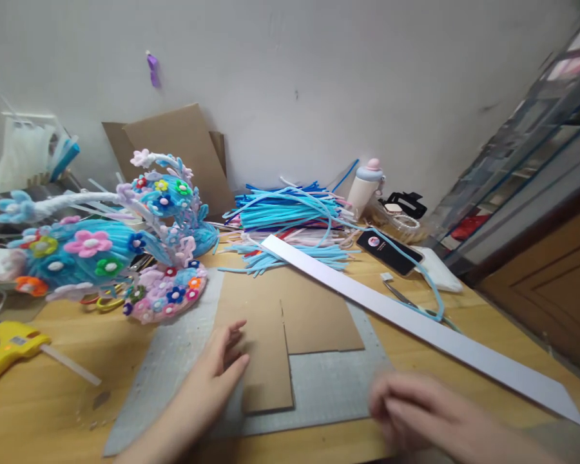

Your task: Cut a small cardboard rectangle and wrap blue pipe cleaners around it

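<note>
My left hand (220, 364) lies flat with its fingers stretched out, resting on the left edge of a brown cardboard sheet (294, 322) that sits on a grey cutting mat (328, 380). My right hand (415, 409) is at the mat's lower right corner, smeared by motion, with its fingers curled; I cannot make out anything in it. A long white paper strip (415, 319) runs diagonally across the table just beyond my right hand.
Pipe-cleaner flower crafts (106, 248) stand at the left. A yellow glue gun (9, 348) lies at the far left. A heap of blue pipe cleaners (290, 216), a bottle (365, 187), a phone (389, 251) and scissors (406, 299) sit at the back. Cardboard leans on the wall.
</note>
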